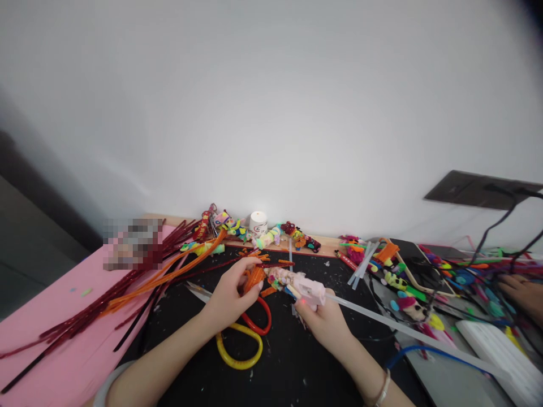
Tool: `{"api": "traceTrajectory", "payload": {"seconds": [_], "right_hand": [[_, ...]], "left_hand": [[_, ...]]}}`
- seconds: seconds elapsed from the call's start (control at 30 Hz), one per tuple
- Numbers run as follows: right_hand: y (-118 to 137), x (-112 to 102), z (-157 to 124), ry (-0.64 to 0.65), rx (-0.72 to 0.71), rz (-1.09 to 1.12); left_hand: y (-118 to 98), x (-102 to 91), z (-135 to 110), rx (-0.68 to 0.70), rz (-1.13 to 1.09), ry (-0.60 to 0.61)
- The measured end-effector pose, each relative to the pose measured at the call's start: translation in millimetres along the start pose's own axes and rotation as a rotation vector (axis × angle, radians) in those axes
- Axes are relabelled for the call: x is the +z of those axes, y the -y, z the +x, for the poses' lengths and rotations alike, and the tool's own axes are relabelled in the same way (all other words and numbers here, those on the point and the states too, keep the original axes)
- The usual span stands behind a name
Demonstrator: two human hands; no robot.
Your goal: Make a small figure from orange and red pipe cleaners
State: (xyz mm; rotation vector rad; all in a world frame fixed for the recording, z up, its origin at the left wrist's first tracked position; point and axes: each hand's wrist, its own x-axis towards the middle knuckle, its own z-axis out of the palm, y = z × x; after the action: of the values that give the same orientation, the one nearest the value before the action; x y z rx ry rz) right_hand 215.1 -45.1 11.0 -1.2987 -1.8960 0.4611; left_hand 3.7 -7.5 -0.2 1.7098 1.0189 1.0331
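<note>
My left hand [229, 291] is closed around a small orange pipe-cleaner piece [254, 278], its fingers partly covering it. In my right hand [326, 325] is a pale pink hot glue gun [309, 288], its nozzle end pointing left at the orange piece. Colourful bits cling to its front; whether the tip touches the orange piece I cannot tell. From its back, a long translucent glue stick [394, 324] runs down to the right. Below my left hand lie scissors [240, 364] with one yellow and one red handle loop, the blades partly hidden under my wrist.
Dark red pipe cleaners [85, 308] and orange ones [169, 274] spread over the pink surface [38, 339]. A white paper cup [258, 221] stands by the wall among pipe-cleaner figures. Loose glue sticks [363, 264], cables and a white power strip [500, 356] lie right. Another person's hand [521, 297] is there.
</note>
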Motion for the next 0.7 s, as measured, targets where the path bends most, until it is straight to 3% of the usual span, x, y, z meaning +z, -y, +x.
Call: {"api": "traceTrajectory", "payload": {"seconds": [0.7], "right_hand": [[1.0,3.4,-4.3,0.078,0.046,-0.048]], "left_hand": [[-3.5,2.8,0.5,-0.036,0.017,-0.005]]}}
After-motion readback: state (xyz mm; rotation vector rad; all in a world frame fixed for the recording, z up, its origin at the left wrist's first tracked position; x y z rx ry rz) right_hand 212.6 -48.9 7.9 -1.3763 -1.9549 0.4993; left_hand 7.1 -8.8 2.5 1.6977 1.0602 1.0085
